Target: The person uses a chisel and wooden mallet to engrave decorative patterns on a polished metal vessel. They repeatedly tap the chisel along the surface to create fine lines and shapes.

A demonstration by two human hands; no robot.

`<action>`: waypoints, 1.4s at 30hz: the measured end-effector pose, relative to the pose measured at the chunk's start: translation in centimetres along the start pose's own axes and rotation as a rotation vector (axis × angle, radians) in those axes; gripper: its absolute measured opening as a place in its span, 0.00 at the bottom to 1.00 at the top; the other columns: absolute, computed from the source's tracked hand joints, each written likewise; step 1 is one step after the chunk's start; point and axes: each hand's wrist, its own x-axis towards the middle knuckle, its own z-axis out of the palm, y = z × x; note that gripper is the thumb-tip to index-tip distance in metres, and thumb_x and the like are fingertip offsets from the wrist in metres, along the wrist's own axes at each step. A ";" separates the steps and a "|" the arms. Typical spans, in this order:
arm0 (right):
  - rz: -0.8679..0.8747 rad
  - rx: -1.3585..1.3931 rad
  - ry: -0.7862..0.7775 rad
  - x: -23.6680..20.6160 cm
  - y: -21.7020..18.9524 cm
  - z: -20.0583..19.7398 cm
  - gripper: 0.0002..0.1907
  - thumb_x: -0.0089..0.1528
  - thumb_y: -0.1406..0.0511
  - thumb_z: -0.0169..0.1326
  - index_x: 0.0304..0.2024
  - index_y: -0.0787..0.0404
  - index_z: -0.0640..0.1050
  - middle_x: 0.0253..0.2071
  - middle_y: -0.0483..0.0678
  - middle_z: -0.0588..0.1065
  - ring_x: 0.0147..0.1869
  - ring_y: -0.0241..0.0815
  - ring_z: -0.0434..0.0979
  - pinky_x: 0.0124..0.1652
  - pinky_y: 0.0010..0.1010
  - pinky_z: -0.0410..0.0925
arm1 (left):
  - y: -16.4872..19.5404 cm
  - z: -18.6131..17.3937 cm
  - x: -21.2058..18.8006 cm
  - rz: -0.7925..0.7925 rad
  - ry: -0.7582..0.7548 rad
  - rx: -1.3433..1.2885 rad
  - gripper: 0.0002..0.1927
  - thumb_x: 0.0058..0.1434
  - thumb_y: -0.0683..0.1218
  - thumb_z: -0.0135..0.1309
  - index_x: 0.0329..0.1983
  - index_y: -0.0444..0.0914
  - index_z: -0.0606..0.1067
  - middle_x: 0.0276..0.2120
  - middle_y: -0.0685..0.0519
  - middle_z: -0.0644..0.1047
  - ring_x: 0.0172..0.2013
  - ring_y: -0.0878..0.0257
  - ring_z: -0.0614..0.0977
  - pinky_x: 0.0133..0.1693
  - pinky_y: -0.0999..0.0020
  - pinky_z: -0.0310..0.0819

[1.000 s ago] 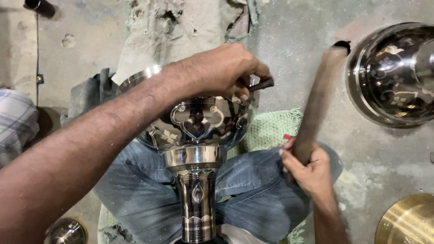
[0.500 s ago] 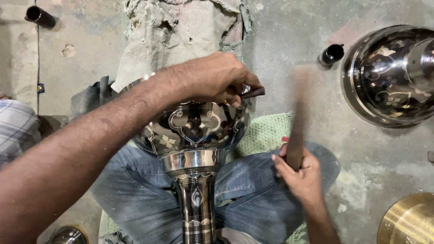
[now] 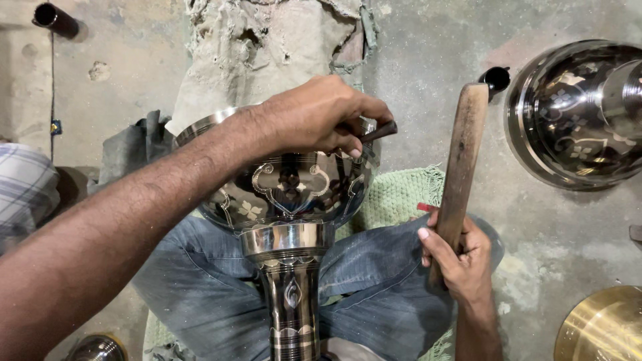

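A metal craft workshop is shown: shiny carved metal pots (image 3: 578, 113) are laid on the rough concrete floor (image 3: 435, 60) at right.

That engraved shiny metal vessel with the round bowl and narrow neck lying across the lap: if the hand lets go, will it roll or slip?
The engraved metal vessel probably rolls easily: its bowl is round and it rests only on the jeans-clad lap. Its polished surface looks slippery, so the left hand on top likely steadies it. It seems rigid and fairly heavy, being metal, though wall thickness cannot be seen.

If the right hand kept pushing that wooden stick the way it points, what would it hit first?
Probably the small dark tube on the floor: the wooden stick in the right hand aims straight at it, though depth is unclear.
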 end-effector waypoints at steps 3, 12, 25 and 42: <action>0.012 -0.011 0.006 -0.2 0.4 0.2 0.09 0.62 0.71 0.60 0.43 0.66 0.75 0.22 0.45 0.74 0.21 0.32 0.74 0.23 0.22 0.67 | 0.3 0.0 0.3 -0.015 -0.063 0.035 0.29 0.55 0.47 0.65 0.62 0.46 0.73 0.40 0.53 0.85 0.38 0.62 0.87 0.43 0.64 0.85; -0.037 -0.127 -0.016 -0.1 3.8 0.5 0.12 0.57 0.74 0.61 0.42 0.63 0.75 0.25 0.45 0.75 0.21 0.31 0.74 0.19 0.21 0.65 | 0.5 0.4 1.3 0.072 -0.174 0.160 0.24 0.60 0.44 0.62 0.61 0.46 0.75 0.35 0.53 0.85 0.32 0.67 0.86 0.36 0.70 0.85; 0.002 -0.151 -0.041 -1.1 5.3 0.6 0.06 0.60 0.71 0.59 0.38 0.63 0.74 0.24 0.46 0.75 0.21 0.33 0.77 0.18 0.26 0.73 | 0.9 0.0 1.5 0.106 -0.162 0.187 0.27 0.53 0.46 0.67 0.58 0.45 0.76 0.39 0.52 0.84 0.35 0.62 0.86 0.40 0.66 0.84; -0.023 0.053 0.027 -2.0 4.2 2.7 0.09 0.59 0.72 0.61 0.38 0.61 0.74 0.24 0.45 0.76 0.24 0.34 0.79 0.21 0.25 0.72 | 1.4 -0.8 0.8 0.050 -0.272 0.142 0.20 0.60 0.46 0.61 0.57 0.47 0.77 0.35 0.54 0.85 0.32 0.67 0.87 0.34 0.70 0.86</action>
